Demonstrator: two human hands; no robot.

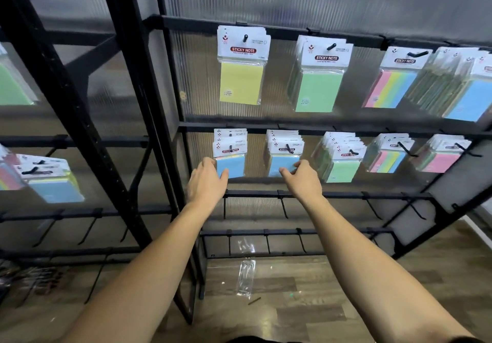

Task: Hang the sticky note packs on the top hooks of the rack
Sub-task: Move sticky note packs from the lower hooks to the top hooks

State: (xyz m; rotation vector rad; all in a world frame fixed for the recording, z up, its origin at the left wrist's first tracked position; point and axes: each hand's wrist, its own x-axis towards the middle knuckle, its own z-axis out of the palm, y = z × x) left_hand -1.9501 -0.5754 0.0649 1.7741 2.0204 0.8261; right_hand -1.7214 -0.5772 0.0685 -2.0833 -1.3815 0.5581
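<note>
Both hands are reaching to the rack's (266,127) second rail: left hand (206,180) is pinching a blue sticky note pack (231,165), right hand (303,177) is pinching its neighbouring pack (283,165) (presumably to unhook them for the top hooks (245,38)).

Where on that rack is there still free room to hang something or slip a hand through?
The third rail's hooks and the fourth rail's hooks, below both hands, hang bare. On the top rail, gaps separate the yellow pack from the green pack. Crowded: the top right packs overlap, and the second row, where the left hand and right hand grip blue packs.
</note>
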